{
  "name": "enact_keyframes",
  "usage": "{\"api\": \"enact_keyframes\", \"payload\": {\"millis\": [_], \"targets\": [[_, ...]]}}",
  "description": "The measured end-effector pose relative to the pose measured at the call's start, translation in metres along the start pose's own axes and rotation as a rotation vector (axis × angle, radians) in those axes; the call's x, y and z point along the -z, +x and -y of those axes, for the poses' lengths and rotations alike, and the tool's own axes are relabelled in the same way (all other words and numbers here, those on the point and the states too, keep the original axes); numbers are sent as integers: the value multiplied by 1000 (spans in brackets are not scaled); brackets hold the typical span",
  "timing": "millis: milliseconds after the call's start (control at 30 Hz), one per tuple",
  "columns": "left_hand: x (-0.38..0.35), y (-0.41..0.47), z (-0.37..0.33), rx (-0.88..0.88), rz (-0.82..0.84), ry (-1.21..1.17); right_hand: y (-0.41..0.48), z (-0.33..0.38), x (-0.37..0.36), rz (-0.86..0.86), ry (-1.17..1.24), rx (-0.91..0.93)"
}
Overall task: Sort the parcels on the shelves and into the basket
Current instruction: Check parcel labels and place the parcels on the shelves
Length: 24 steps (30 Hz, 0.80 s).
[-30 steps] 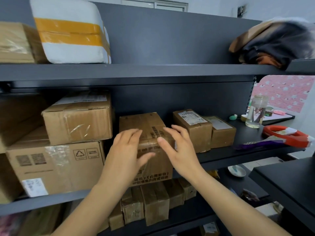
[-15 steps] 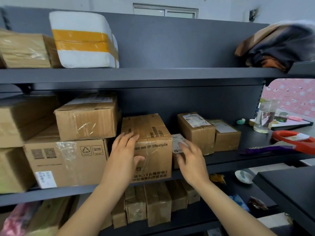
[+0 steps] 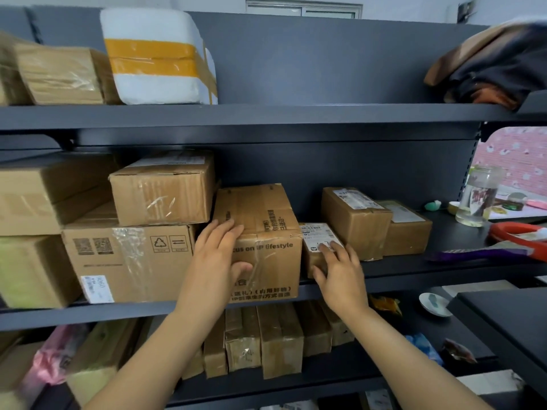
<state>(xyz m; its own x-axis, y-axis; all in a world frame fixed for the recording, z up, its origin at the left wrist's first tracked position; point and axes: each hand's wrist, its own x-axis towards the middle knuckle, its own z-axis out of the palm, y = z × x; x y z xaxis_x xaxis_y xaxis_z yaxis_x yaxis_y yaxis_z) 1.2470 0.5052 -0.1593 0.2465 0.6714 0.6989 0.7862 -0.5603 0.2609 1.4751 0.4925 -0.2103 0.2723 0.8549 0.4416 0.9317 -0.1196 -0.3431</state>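
Note:
A tall brown carton printed "lifestyle" (image 3: 266,232) stands at the middle of the dark middle shelf (image 3: 414,272). My left hand (image 3: 220,255) holds its upper left front corner, fingers over the top edge and thumb on the front face. Right beside it sits a small brown parcel with a white label (image 3: 316,238). My right hand (image 3: 340,272) grips that small parcel from the front, fingers on its label and thumb against its front. Two more brown parcels (image 3: 355,220) (image 3: 407,229) stand further right on the same shelf.
Stacked cartons (image 3: 130,261) (image 3: 162,190) fill the left of the middle shelf. The top shelf carries a white foam box with yellow tape (image 3: 157,57) and folded cloth (image 3: 497,63). Small parcels (image 3: 266,338) line the lower shelf. A glass jar (image 3: 478,196) and red tape dispenser (image 3: 518,235) stand at right.
Both hands dropped from hovering before the tall carton: the left settled on its corner, the right moved down and right onto the small labelled parcel. The camera shifted slightly left.

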Motion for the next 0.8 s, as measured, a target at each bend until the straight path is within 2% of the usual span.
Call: {"api": "enact_keyframes", "payload": {"millis": [67, 167, 267, 300, 367, 433, 533, 633, 667, 800], "targets": [[0, -5, 1, -26, -19, -5, 0, 7, 12, -65, 137, 4], [-1, -15, 3, -81, -50, -1, -6, 33, 43, -132, 561, -28], [0, -25, 2, -145, -46, -51, -16, 62, 67, 66, 909, -137], [1, -28, 2, -182, -34, -74, -20, 69, 70, 123, 940, -165], [6, -35, 0, -223, 2, -164, -29, 79, 71, 128, 909, -202], [16, -44, -5, -147, 49, -316, -39, 82, 71, 96, 899, -238], [21, -58, -13, 94, 45, -546, -59, 83, 72, 95, 886, -278], [28, -61, -17, 459, 235, -875, -83, 80, 71, 153, 882, -343], [29, -63, -16, 485, 307, -921, -91, 77, 70, 182, 897, -374], [32, -85, -11, 357, 441, -877, -120, 66, 71, 293, 946, -438]]}}
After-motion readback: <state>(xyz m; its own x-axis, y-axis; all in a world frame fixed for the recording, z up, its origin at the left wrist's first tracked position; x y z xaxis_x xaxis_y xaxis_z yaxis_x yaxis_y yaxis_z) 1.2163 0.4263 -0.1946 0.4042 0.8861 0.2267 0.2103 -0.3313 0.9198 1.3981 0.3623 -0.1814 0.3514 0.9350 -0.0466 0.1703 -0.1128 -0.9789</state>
